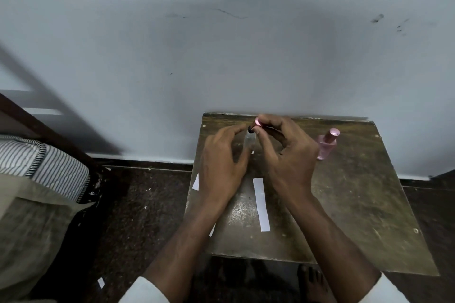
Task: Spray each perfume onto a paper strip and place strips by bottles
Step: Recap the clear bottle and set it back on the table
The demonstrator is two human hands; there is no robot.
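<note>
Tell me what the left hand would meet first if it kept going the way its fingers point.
The left hand points up and right toward the clear bottle between both hands. Its fingertips look already at that bottle, so it comes first; just beyond sits the pink cap in the right hand. Depth is uncertain.

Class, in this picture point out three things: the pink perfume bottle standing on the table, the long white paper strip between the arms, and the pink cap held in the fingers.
pink perfume bottle (326, 146): head view, on its glass body.
paper strip (261, 204): head view, mid-length.
pink cap (258, 121): head view, on its top.
</note>
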